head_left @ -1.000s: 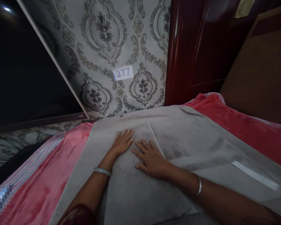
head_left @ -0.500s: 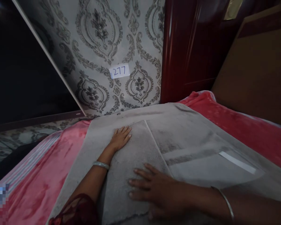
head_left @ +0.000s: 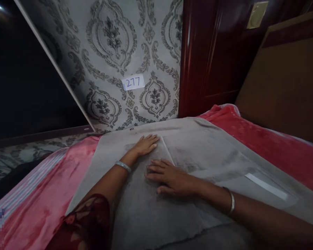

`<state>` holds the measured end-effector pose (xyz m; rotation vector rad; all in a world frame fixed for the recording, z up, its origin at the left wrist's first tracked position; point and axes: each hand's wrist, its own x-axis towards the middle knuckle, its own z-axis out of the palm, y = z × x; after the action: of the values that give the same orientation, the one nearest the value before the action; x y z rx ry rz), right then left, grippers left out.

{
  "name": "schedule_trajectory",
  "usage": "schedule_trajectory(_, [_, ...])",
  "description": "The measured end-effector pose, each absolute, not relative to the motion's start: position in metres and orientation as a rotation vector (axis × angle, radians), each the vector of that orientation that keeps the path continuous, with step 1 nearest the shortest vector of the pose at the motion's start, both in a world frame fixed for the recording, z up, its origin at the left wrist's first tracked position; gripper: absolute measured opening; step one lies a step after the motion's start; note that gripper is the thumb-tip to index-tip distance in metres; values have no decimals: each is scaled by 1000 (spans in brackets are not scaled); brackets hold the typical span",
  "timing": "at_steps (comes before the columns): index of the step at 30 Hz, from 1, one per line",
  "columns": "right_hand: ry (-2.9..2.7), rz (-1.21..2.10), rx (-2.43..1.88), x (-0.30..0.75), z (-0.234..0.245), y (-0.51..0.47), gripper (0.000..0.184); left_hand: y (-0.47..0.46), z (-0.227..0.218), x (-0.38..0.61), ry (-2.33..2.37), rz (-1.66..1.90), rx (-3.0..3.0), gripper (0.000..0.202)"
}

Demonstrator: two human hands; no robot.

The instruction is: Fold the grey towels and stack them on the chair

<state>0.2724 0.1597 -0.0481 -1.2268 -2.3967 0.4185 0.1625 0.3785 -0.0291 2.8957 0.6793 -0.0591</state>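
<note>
A grey towel (head_left: 203,152) lies spread over a pink blanket (head_left: 44,201) on a bed, with one part folded over on itself. My left hand (head_left: 146,144) rests flat on the far end of the folded part, fingers stretched out toward the wall. My right hand (head_left: 169,177) lies flat just nearer, fingers spread and pointing left, pressing on the same fold. Each wrist wears a silver bangle. A white label strip (head_left: 266,186) shows on the towel at the right.
Patterned grey wallpaper (head_left: 120,52) with a paper tag reading 277 (head_left: 133,82) stands behind the bed. A dark red wooden door (head_left: 211,55) and a brown board (head_left: 289,80) are at the right. A dark panel fills the left.
My right hand has slid back up the towel from near me toward my left hand. My left hand has shifted a little to the right along the fold's far end.
</note>
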Motion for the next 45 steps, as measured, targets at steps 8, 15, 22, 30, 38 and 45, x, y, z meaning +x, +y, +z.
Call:
schedule_trajectory(8, [-2480, 522, -1167, 274, -60, 147, 66, 394, -65, 173, 688, 18, 2882, 56])
schedule_trajectory(15, [-2513, 822, -944, 259, -45, 90, 56, 395, -65, 173, 688, 13, 2903, 56])
schedule_trajectory(22, [-2370, 952, -971, 247, -28, 53, 52, 371, -31, 167, 800, -12, 2931, 59])
schedule_trajectory(30, [-2240, 229, -1626, 269, -51, 129, 61, 321, -3, 87, 991, 137, 2952, 59])
schedule_trajectory(38, [-2304, 82, -1745, 265, -83, 150, 63, 302, -58, 69, 1148, 40, 2902, 58])
schedule_trajectory(45, [-2302, 137, -1746, 266, -79, 149, 64, 299, -49, 55, 1246, 835, 1939, 57])
